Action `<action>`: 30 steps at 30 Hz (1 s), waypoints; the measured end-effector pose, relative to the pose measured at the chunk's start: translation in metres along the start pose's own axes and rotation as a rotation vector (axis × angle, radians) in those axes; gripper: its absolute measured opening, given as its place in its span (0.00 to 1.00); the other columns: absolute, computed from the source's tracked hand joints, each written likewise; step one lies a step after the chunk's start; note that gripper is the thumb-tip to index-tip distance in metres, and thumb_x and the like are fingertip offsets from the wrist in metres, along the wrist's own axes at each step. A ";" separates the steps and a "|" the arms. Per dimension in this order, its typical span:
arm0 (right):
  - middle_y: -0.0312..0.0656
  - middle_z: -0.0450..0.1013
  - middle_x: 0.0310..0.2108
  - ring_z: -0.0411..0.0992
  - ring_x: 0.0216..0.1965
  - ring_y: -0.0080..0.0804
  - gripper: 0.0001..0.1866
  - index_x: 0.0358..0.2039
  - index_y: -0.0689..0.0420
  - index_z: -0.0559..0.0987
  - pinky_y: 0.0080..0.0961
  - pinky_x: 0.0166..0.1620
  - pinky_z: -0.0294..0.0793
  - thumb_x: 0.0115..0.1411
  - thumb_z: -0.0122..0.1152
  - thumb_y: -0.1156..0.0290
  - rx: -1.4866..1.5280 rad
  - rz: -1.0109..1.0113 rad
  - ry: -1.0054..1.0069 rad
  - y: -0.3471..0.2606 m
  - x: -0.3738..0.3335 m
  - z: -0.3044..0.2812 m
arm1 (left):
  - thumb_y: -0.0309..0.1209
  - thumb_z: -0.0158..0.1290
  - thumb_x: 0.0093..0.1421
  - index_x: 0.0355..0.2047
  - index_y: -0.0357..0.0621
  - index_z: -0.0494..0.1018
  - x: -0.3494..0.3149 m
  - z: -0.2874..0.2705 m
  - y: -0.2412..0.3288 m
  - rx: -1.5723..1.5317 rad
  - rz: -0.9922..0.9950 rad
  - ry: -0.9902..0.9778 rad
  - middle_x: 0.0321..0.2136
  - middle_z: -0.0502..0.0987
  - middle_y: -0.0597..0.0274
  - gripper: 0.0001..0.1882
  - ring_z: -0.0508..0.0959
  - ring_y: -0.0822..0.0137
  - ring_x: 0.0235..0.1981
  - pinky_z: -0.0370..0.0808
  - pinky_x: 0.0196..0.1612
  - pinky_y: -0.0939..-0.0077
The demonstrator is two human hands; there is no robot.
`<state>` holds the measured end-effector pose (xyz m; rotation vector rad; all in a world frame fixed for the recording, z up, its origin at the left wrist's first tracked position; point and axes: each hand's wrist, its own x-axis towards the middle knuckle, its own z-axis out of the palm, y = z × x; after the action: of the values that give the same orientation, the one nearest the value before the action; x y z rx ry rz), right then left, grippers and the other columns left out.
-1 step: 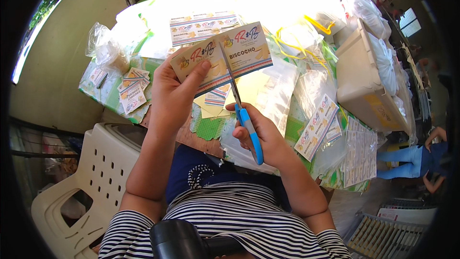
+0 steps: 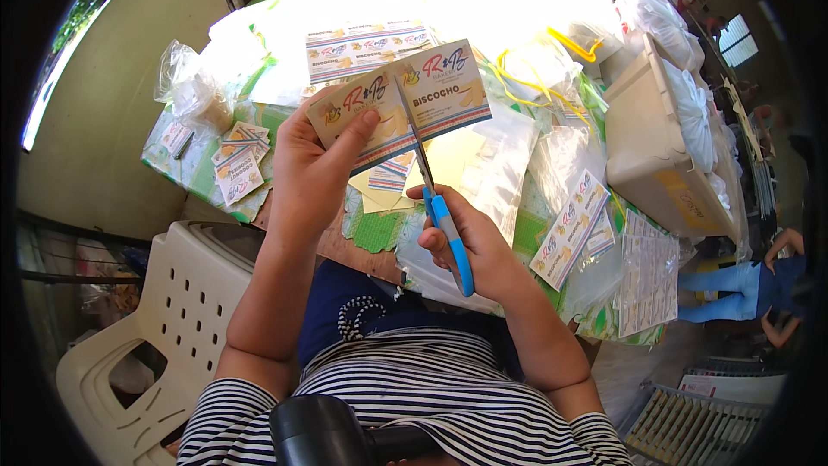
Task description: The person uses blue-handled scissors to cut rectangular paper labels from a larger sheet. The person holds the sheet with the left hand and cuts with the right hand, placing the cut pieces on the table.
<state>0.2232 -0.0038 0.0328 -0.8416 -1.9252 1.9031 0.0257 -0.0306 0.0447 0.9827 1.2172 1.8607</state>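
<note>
My left hand [image 2: 315, 168] pinches the left end of a strip of printed labels [image 2: 448, 97], its thumb lying on the front. In my right hand [image 2: 470, 237] are blue-handled scissors [image 2: 448, 237], fingers closed round the handles. The scissor blades lie upright across the strip, at the line between two labels. Below the strip, pale yellow paper pieces [image 2: 461, 154] and a cut label [image 2: 390, 174] rest on the table. Farther back lies an uncut label sheet [image 2: 369, 50]. A small pile of cut labels [image 2: 240, 168] is at the left.
A label strip [image 2: 571, 229] and a bagged label sheet [image 2: 649, 280] lie at the table's right. Behind them stands a beige bin [image 2: 649, 121] with plastic bags. Yellow straps [image 2: 526, 91] cross the table. A beige plastic chair [image 2: 177, 319] is at my left; another person [image 2: 759, 285] stands far right.
</note>
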 end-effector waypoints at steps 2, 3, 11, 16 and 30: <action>0.29 0.60 0.25 0.58 0.23 0.13 0.34 0.59 0.59 0.62 0.11 0.27 0.58 0.61 0.56 0.49 -0.031 -0.045 0.017 0.001 0.001 0.001 | 0.24 0.56 0.60 0.45 0.32 0.73 -0.001 0.000 -0.001 -0.011 -0.027 -0.013 0.36 0.79 0.59 0.14 0.77 0.76 0.35 0.76 0.38 0.82; 0.29 0.60 0.25 0.58 0.23 0.13 0.34 0.59 0.58 0.61 0.11 0.27 0.58 0.61 0.56 0.49 -0.046 -0.067 0.026 0.002 0.001 0.002 | 0.24 0.56 0.60 0.45 0.32 0.73 -0.003 -0.001 -0.001 -0.016 -0.052 -0.031 0.35 0.79 0.60 0.13 0.77 0.76 0.34 0.76 0.37 0.82; 0.29 0.60 0.24 0.56 0.22 0.13 0.34 0.59 0.58 0.60 0.13 0.26 0.58 0.62 0.54 0.47 -0.027 -0.045 0.055 0.002 0.015 0.000 | 0.25 0.57 0.59 0.44 0.33 0.73 -0.002 -0.002 -0.010 -0.059 -0.126 -0.082 0.34 0.79 0.62 0.13 0.77 0.77 0.34 0.75 0.36 0.81; 0.28 0.60 0.23 0.55 0.20 0.13 0.31 0.56 0.58 0.64 0.13 0.24 0.57 0.61 0.56 0.48 0.034 0.009 0.053 0.004 0.018 -0.001 | 0.20 0.56 0.57 0.44 0.31 0.72 0.003 -0.007 -0.017 -0.165 -0.213 -0.089 0.38 0.79 0.55 0.13 0.79 0.70 0.38 0.76 0.42 0.78; 0.31 0.62 0.22 0.62 0.20 0.18 0.33 0.55 0.58 0.66 0.16 0.26 0.65 0.61 0.53 0.44 0.229 0.313 -0.026 0.014 0.029 -0.009 | 0.29 0.59 0.58 0.42 0.33 0.71 0.022 -0.033 -0.056 -0.035 -0.281 -0.050 0.34 0.79 0.59 0.15 0.78 0.73 0.32 0.76 0.37 0.78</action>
<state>0.2086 0.0194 0.0148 -1.1013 -1.6211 2.2689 -0.0050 -0.0073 -0.0123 0.7891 1.2208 1.6226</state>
